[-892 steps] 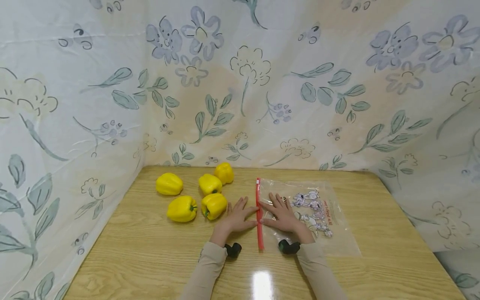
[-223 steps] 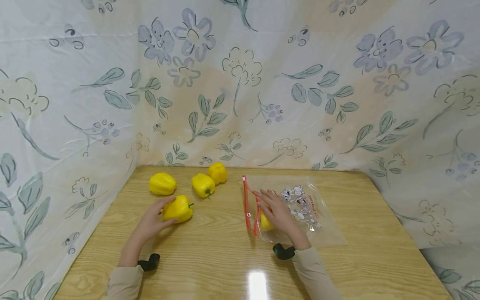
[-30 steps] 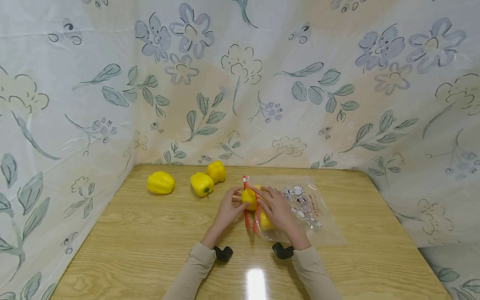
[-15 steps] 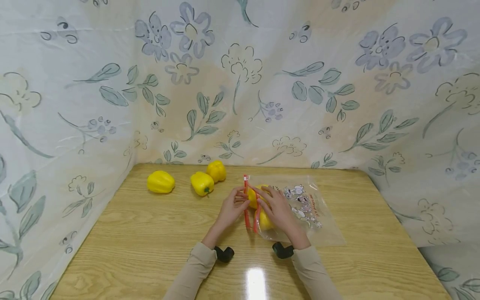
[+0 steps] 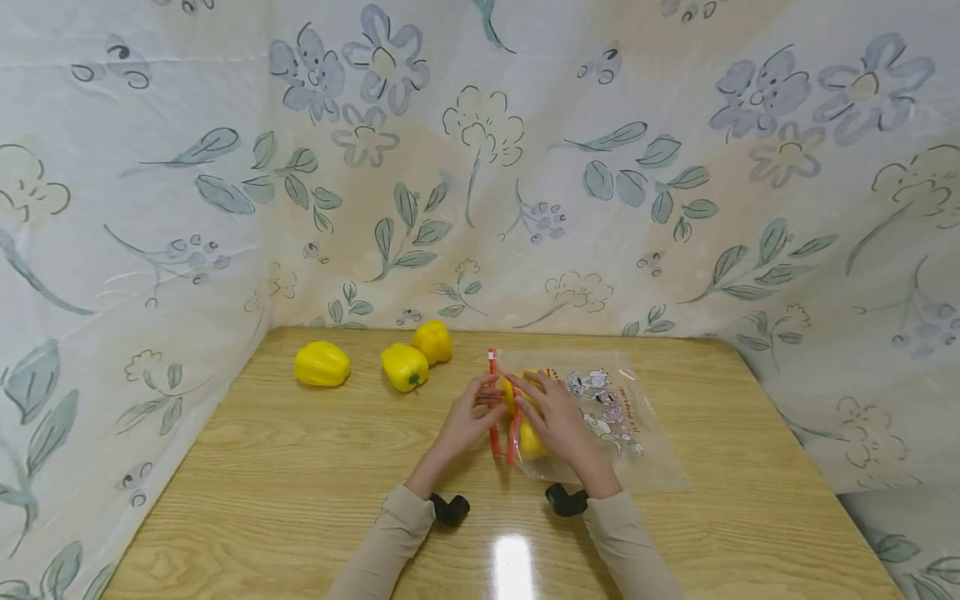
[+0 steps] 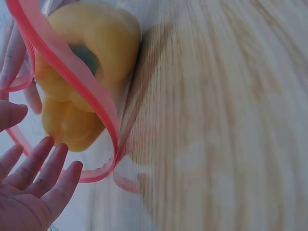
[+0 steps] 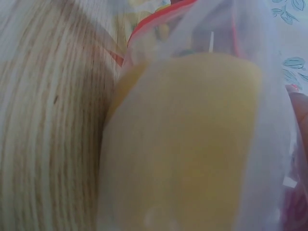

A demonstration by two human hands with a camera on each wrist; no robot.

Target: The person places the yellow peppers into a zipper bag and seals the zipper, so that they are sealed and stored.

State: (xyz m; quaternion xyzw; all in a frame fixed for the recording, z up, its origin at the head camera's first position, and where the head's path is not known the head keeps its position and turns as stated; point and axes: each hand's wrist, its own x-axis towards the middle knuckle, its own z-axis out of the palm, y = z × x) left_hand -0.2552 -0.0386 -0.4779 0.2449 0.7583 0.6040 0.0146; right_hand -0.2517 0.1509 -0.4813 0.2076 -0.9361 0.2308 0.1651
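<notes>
A clear zip bag (image 5: 652, 454) with cartoon animals and a red zip edge (image 6: 98, 94) lies on the table, its mouth facing left. Two yellow bell peppers are inside: one (image 5: 532, 442) nearer the person, the other (image 5: 508, 398) just within the mouth. My left hand (image 5: 465, 421) is at the mouth, fingers fairly straight; in the left wrist view its fingertips (image 6: 60, 149) reach the lower end of a pepper (image 6: 74, 127). My right hand (image 5: 561, 423) holds up the bag's upper lip by the zip edge. The right wrist view shows a pepper (image 7: 183, 144) through the film.
Three more yellow bell peppers lie at the back left of the wooden table (image 5: 285, 475): one (image 5: 322, 363) alone, and a pair (image 5: 405, 367) (image 5: 432, 342) close together. A flowered cloth (image 5: 480, 183) hangs behind and at the sides. Black wrist cameras (image 5: 452, 510) sit at both wrists.
Over the last second the left hand has pushed a pepper rightward into the bag's mouth, and its fingers have loosened. The right hand stays at the lip. Earlier, all the peppers lay outside the flat bag.
</notes>
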